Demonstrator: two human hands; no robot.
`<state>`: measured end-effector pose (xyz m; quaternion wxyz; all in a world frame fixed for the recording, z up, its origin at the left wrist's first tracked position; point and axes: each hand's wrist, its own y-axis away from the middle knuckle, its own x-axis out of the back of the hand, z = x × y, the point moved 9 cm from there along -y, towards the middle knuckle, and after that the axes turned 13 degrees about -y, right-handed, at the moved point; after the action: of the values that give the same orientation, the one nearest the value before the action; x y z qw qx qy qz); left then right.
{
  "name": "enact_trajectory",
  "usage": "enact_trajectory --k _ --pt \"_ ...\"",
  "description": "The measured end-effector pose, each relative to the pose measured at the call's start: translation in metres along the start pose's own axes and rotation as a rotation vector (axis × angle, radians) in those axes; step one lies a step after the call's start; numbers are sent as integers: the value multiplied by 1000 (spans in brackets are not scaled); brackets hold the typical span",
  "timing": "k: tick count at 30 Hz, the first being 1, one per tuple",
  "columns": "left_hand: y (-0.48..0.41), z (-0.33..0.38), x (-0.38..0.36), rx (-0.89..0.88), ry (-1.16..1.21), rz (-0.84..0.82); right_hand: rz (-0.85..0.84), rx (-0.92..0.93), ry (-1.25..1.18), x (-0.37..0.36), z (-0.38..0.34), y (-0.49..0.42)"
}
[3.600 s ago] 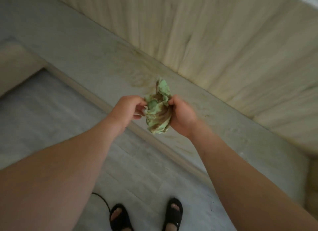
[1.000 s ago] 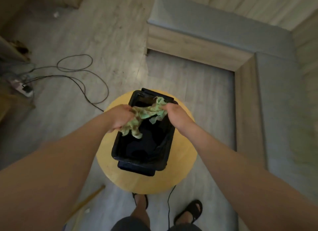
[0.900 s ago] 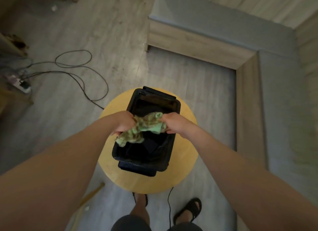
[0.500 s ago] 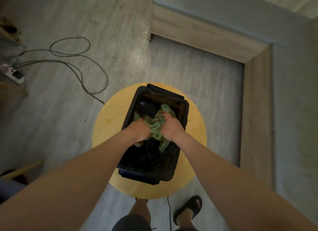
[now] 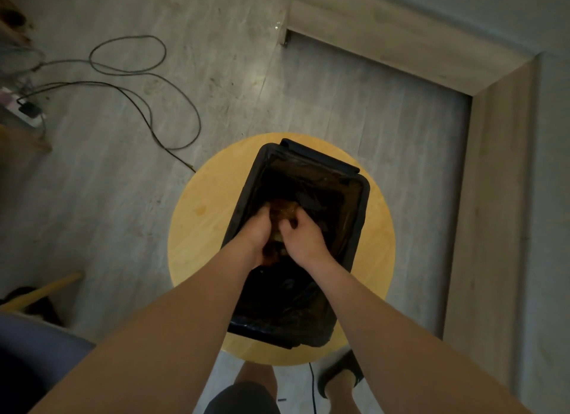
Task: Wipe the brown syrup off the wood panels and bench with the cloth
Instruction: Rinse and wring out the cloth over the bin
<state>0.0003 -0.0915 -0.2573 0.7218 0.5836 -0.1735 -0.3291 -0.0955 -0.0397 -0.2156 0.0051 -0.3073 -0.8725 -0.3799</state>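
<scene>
While the black plastic tub [image 5: 363,210] sits on the round yellow wooden table [image 5: 200,234], nearer its right edge, the left hand [image 5: 254,239] and right hand [image 5: 303,239] both curl tight round the bunched, brown-stained cloth [image 5: 281,211] down inside it; I think it is best to squeeze low so drips stay in the tub; wring hard with the 2 hands before going back to the grey bench [image 5: 552,182].

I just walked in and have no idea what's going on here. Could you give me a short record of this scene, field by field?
Place: black tub on a round yellow table
Hands: left hand and right hand, both down inside the tub
Held: cloth, bunched between both hands, looks brown
Floor: loose black cable
Nearby: bench along the right
</scene>
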Motion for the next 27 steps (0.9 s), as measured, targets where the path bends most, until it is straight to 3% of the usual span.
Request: enact_trajectory --k 6,11,17,23,27 --pt "1 17 -7 -108 60 59 115 295 -109 5 -27 35" --pt "3 14 -18 -79 66 7 188 382 80 10 -39 24" --pt "13 23 -15 -209 -18 43 222 385 311 23 -40 -11" --pt "22 10 0 -114 29 154 398 146 208 39 -11 -23" --pt "15 2 -3 -69 93 61 274 -145 347 11 14 -16"
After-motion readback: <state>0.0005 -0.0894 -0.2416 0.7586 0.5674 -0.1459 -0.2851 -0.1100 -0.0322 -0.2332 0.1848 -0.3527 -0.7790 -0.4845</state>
